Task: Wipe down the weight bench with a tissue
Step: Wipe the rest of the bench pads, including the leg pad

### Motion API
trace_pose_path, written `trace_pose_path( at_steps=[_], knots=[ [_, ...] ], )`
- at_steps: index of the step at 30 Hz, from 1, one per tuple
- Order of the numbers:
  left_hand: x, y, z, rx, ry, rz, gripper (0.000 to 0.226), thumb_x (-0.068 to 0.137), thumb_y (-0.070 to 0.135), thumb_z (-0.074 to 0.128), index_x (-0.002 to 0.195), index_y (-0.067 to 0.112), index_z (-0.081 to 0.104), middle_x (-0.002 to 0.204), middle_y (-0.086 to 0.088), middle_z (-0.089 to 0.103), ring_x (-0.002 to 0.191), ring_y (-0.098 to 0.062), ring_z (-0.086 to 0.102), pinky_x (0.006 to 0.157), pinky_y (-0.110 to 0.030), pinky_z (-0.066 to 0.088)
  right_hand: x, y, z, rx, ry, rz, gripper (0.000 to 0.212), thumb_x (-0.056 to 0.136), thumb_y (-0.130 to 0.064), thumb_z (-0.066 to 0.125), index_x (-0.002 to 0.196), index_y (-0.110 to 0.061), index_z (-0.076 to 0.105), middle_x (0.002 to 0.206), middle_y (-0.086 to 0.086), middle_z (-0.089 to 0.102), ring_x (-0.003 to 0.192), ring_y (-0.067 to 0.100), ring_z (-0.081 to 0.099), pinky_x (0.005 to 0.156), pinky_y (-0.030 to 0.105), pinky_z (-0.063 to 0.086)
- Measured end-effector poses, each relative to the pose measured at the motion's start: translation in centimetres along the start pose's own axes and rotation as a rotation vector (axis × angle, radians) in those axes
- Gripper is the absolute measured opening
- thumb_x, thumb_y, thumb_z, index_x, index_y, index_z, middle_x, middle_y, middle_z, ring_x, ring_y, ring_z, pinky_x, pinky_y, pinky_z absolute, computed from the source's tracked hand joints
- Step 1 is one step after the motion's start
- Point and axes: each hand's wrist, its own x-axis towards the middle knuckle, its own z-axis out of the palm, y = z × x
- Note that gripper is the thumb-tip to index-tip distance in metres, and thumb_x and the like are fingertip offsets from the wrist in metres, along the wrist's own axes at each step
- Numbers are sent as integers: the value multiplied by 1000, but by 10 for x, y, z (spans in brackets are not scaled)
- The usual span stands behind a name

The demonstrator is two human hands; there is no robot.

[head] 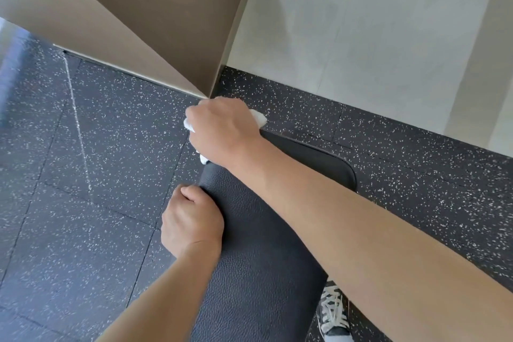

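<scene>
Right hand (224, 130) clutching tissue (259, 118) at bench (266, 230) end; left hand (191, 219) gripping the edge. Best pressed flat, wiped in overlapping strokes.

hands (224, 130) 2 | bench (263, 258) 1 | tissue (258, 117) 1, perhaps | shoe (334, 311) 1

Probably a gym: speckled rubber floor (111, 119), black padded weight bench (263, 244).

The right hand (222, 130) lies on the tissue (259, 117) at the far end of the bench (263, 244). The left hand (191, 221) sits nearer, on the bench's left edge.
</scene>
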Motion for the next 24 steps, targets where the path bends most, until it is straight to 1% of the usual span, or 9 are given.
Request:
trace_pose_path(
  at_steps=[2, 4, 6, 10, 14, 16, 18, 21, 24],
  knots=[
    [0, 0, -1, 4, -2, 6, 39, 94, 36, 20, 77, 21, 53, 90, -16, 65, 81, -37, 51, 74, -44, 39, -29, 15, -6, 85, 104, -99, 10, 89, -22, 63, 80, -20, 63, 80, -6, 62, 70, 21, 56, 55, 32, 30],
    [0, 0, -1, 8, -2, 10, 39, 93, 36, 19, 78, 21, 53, 89, -17, 65, 79, -36, 49, 74, -44, 38, -74, 41, -12, 134, 199, -160, 9, 87, -23, 68, 82, -16, 66, 78, -1, 58, 66, 21, 45, 54, 32, 31],
    [-1, 0, -1, 13, -7, 6, 42, 90, 38, 17, 80, 20, 54, 81, -14, 59, 78, -37, 48, 74, -45, 39, -124, 75, -16, 81, 212, -168, 11, 88, -24, 68, 83, -13, 67, 75, 1, 54, 65, 21, 39, 54, 36, 36],
    [-2, 2, -3, 16, -25, -7, 45, 87, 38, 15, 82, 20, 56, 69, 0, 42, 76, -36, 47, 72, -43, 38, -188, 121, -21, 72, 214, -55, 7, 85, -18, 73, 90, -13, 72, 77, -2, 54, 66, 22, 43, 54, 39, 45],
    [-4, 5, -6, 9, -28, 3, 45, 87, 37, 15, 85, 23, 57, 67, 5, 43, 74, -35, 49, 70, -41, 37, -162, 106, -16, 129, 267, 100, 10, 83, -20, 75, 78, -17, 66, 72, -6, 51, 64, 19, 45, 52, 35, 42],
    [-3, 5, -6, 5, -32, 3, 44, 87, 36, 15, 86, 25, 58, 67, 6, 43, 74, -35, 48, 70, -41, 36, -122, 88, -20, 270, 189, 272, 19, 87, -30, 66, 72, -28, 54, 70, -7, 49, 63, 14, 49, 53, 34, 43],
    [-3, 6, -6, -3, -28, 6, 43, 87, 36, 16, 87, 28, 59, 66, 6, 42, 74, -34, 47, 70, -40, 35, -74, 75, -20, 427, 76, 325, 25, 86, -34, 59, 65, -34, 46, 64, -11, 50, 58, 6, 52, 52, 29, 39],
    [-4, 7, -6, -6, -21, 16, 42, 87, 35, 17, 86, 29, 59, 66, 8, 42, 73, -33, 46, 69, -40, 34, -4, 59, -10, 471, -193, 224, 35, 83, -36, 65, 59, -18, 46, 53, -5, 47, 48, 11, 46, 51, 28, 32],
    [-4, 8, -7, -3, -19, 18, 40, 87, 36, 17, 85, 30, 57, 66, 8, 42, 74, -33, 46, 70, -41, 34, 26, 54, 0, 473, -408, 134, 43, 79, -33, 71, 56, -18, 38, 56, 1, 35, 52, 20, 33, 53, 31, 26]
  ],
)
